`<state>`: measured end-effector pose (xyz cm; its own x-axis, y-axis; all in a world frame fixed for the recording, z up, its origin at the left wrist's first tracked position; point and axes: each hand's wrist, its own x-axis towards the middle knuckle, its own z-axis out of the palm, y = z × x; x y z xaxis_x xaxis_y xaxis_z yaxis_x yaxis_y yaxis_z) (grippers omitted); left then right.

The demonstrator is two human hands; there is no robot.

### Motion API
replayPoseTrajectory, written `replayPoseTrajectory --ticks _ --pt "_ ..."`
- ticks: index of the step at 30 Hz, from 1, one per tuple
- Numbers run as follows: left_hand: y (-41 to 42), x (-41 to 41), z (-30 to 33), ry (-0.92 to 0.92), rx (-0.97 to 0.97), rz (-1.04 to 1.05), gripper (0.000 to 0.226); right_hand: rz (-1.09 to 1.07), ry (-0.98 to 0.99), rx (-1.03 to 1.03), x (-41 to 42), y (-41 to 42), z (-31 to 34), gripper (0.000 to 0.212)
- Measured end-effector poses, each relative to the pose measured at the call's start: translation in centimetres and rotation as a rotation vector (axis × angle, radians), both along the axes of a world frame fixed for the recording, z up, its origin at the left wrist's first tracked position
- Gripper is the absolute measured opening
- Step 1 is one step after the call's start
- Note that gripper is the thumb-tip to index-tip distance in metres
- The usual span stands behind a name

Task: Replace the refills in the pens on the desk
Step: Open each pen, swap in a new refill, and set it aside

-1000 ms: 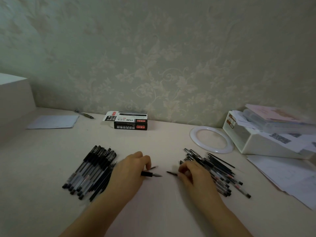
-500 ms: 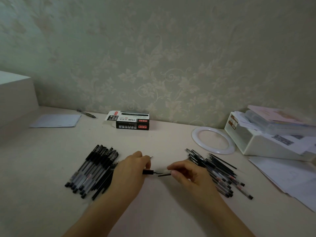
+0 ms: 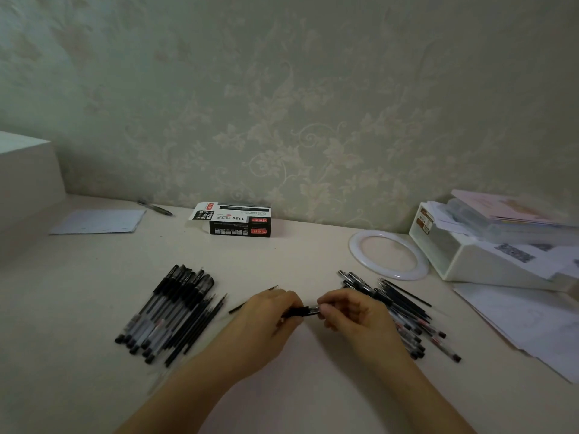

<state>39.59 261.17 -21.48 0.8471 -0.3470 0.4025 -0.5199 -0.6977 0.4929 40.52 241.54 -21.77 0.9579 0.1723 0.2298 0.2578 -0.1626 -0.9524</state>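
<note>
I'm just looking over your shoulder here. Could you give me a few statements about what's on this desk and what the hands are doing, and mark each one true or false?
1. Both hands meet on one pen at the desk's middle. True: the left hand and right hand each grip an end.
2. The black box stands by the wall. True.
3. The white ring lies left of the box. False: it lies to the right, beside the white bin.
4. Pens are piled on one side only. False: there is a left pile and a right pile.
5. A sheet of paper lies at the far left. True.
</note>
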Motion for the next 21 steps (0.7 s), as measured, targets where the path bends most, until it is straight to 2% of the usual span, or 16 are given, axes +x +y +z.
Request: replayPoseTrajectory --ticks 4,13,18,21 --pt "0.2 0.2 0.3 -0.024 0.054 -0.035 0.015 0.010 0.028 0.009 0.2 -0.2 -0.3 0.014" --pt "-0.7 -0.1 1.4 -0.031 0.304 0.007 0.028 0.019 0.066 -0.005 0.3 -0.6 -0.7 0.014" --pt "-0.9 -0.2 1.7 -0.006 0.336 0.013 0.028 0.033 0.063 -0.005 0.4 -0.7 -0.8 0.018" --pt "-1.1 -0.1 1.6 0.019 0.289 0.027 0.027 0.021 0.042 -0.011 0.6 -0.5 -1.1 0.020"
